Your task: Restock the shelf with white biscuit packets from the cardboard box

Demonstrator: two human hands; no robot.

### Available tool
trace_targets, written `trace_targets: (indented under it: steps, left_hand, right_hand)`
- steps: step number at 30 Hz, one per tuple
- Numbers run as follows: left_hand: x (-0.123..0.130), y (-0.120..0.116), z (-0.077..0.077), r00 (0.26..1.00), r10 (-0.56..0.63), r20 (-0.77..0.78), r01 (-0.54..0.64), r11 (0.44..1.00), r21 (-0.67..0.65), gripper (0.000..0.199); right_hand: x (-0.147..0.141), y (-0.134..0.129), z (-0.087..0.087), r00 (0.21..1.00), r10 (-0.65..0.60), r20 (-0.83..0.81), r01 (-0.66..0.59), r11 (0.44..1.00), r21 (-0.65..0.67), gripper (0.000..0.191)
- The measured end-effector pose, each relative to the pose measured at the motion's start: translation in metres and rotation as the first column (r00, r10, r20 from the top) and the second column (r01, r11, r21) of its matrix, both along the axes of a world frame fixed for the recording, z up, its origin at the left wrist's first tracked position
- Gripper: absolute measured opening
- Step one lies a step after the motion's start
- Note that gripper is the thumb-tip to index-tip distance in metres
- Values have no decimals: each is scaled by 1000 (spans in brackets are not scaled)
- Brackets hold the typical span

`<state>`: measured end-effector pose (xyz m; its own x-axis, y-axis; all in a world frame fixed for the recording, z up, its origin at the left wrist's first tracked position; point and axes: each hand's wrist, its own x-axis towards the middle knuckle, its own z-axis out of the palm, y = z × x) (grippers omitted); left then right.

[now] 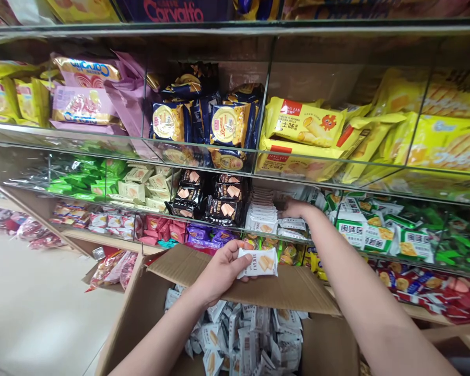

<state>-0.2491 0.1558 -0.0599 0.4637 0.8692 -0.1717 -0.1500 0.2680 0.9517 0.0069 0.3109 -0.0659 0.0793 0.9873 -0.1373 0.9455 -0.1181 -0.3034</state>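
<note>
My left hand point(225, 266) is closed on a white snack packet point(263, 262), thumb on its front, above the cardboard box's raised flap. Below, the open cardboard box point(331, 347) holds a heap of loose white packets point(248, 334) of similar look. My right hand point(297, 209) reaches into a shelf compartment, just right of an upright-stacked row of white packets point(261, 211). A few white packets point(292, 224) lie below that hand. Its fingers are partly hidden and too small to read, so whether they grip anything is unclear.
Clear dividers split the shelf. Black packets point(225, 198) sit left of the white row, green-and-white packets point(360, 230) to the right. A glass shelf point(203, 149) with yellow snack packs point(305, 122) overhangs my right hand. Purple packets point(207, 235) lie lower down. Pale floor point(43, 303) shows at left.
</note>
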Motion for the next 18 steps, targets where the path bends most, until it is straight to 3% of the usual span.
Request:
trace_targets:
  steps: [3, 7, 11, 14, 18]
  left_hand:
    - [0, 0, 0, 1000, -7, -13, 7, 1000, 10, 29]
    - [0, 0, 0, 1000, -16, -11, 16, 1000, 12, 28]
    - [0, 0, 0, 1000, -16, -15, 16, 1000, 12, 28]
    - [0, 0, 1, 1000, -16, -22, 16, 1000, 6, 27]
    - [2, -2, 5, 998, -22, -67, 23, 999, 24, 28]
  right_hand:
    - [0, 0, 0, 999, -38, -20, 38, 999, 3, 48]
    - [3, 2, 2, 983, -155, -96, 164, 982, 93, 32]
    - [2, 3, 8, 927, -251, -279, 328, 904, 274, 34]
    - [-5, 3, 12, 857, -230, -462, 406, 853, 328, 37]
    - [-12, 0, 20, 741, -149, -655, 427, 857, 288, 36]
